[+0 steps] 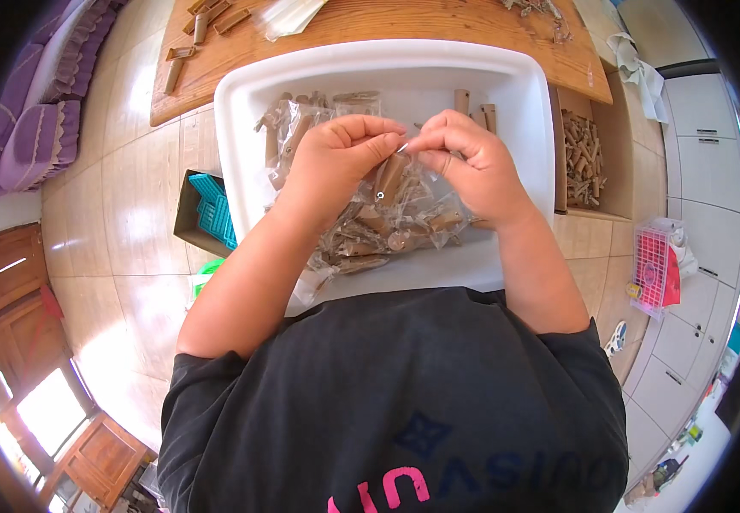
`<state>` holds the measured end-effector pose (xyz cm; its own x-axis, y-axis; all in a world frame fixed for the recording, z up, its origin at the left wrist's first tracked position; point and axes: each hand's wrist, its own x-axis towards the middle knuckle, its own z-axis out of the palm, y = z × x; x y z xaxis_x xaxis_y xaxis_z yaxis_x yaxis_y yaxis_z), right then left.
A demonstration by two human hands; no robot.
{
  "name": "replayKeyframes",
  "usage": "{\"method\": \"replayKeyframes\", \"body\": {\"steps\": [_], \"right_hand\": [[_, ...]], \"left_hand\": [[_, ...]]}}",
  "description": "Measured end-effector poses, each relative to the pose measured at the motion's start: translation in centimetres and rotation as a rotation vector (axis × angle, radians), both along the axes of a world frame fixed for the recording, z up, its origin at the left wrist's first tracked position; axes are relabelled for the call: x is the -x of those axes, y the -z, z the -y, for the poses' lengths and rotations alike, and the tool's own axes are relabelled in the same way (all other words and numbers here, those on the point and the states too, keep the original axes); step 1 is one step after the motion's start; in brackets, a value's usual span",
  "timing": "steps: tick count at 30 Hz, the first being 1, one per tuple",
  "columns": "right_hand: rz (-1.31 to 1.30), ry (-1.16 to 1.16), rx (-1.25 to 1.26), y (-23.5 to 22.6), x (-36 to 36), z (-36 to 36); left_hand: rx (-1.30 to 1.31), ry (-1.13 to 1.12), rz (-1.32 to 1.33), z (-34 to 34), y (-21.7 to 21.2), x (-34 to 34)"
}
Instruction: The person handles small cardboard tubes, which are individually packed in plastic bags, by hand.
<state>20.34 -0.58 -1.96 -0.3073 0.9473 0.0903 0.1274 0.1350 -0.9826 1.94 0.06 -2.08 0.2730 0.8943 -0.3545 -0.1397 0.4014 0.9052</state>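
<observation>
Both hands pinch one clear bag: left hand (pixel 336 158) and right hand (pixel 468 162) closed on its top edge, the wooden-piece bag (pixel 392 179) hanging just below them, over the white tray (pixel 241 111).

Packets (pixel 387 224) in tray (pixel 519 94) on lap

Bright daylight enters through a window (pixel 49 410) at lower left, glaring off the floor (pixel 130 282). Focus is sharp; fisheye bends edges, and corners go black.

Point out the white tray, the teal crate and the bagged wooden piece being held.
white tray (pixel 241 103), head view, bare left rim.
teal crate (pixel 212 209), head view, its gridded face.
bagged wooden piece (pixel 391 178), head view, brown middle below the fingers.
</observation>
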Motion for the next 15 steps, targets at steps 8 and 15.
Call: {"method": "replayKeyframes", "body": {"steps": [8,15], "right_hand": [[0.383,0.336,-0.735,0.0,0.5,-0.3],[0.288,0.314,-0.633,0.6,1.6,0.0]], "left_hand": [[-0.018,-0.019,-0.046,0.4,-0.4,-0.4],[-0.205,0.054,-0.155,1.8,-0.6,-1.5]]}}
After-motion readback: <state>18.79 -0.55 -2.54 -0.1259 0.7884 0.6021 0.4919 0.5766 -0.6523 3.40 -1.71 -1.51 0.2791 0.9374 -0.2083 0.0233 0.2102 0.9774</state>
